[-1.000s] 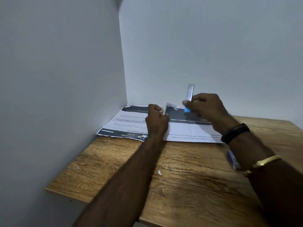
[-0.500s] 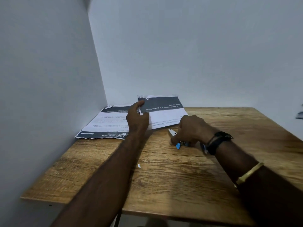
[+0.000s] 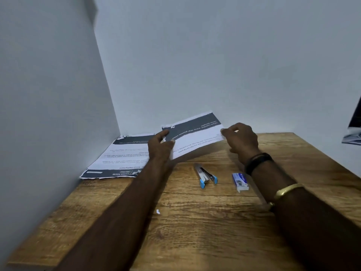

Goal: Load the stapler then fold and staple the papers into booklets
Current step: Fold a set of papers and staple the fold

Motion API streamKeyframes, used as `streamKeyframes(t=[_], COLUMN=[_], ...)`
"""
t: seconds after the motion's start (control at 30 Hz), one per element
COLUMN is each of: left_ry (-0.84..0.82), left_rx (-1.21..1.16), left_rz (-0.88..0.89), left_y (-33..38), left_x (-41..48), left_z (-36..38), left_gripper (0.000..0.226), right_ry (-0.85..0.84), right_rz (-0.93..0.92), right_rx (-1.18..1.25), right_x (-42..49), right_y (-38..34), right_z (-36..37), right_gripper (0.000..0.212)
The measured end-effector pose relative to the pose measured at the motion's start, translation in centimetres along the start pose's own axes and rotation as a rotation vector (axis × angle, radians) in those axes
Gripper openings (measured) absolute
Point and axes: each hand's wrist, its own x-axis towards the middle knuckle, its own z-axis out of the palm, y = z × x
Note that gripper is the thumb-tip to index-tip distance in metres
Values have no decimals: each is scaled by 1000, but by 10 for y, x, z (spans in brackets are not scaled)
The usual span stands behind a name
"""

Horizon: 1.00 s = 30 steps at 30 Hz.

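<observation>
- The left hand (image 3: 160, 145) pinches the near-left corner of a folded sheet (image 3: 193, 133), thumb on top, and the right hand (image 3: 241, 141) grips the sheet's right edge between thumb and fingertips.
- The sheet hangs tilted above the far part of the tabletop (image 3: 195, 222), its right end higher, dark printed band towards the back wall.
- The remaining papers (image 3: 121, 155) lie in a loose stack at the far-left corner of the tabletop, against the side wall.
- The stapler (image 3: 205, 174), silver with blue ends, lies near the middle of the tabletop, just below the lifted sheet, and neither hand touches it.
- A small staple box (image 3: 240, 181) sits to the right of the stapler, close to the right wrist.
- Whether the stapler is loaded cannot be told from here.
- Risk: with only edge and corner grips, the sheet could twist or slip, so any crease would come out crooked.
- Risk: lowering the sheet onto the stapler would leave an uneven surface and a poor fold.
- Risk: the right forearm could knock the staple box and spill staples.
</observation>
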Motion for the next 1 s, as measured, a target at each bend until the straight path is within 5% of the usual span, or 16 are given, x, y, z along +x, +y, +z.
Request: streamKeyframes(t=[0.1, 0.23, 0.43, 0.7, 1.0], left_ry=[-64, -58, -73, -200, -251], left_rx=[27, 31, 483, 859, 1216], left_rz=[-10, -73, 81, 248, 181], left_y=[-2, -6, -15, -23, -26], left_x=[6, 9, 22, 39, 40], left_z=[12, 32, 56, 70, 82], left_gripper=[48, 47, 42, 32, 36], right_ry=[29, 154, 199, 128, 83], right_rz=[154, 142, 114, 174, 130], right_rx=[242, 50, -148, -303, -453], right_x=[12, 31, 51, 74, 80], right_y=[10, 23, 40, 51, 56], right_z=[-2, 1, 6, 11, 23], right_gripper=[16, 18, 14, 19, 18])
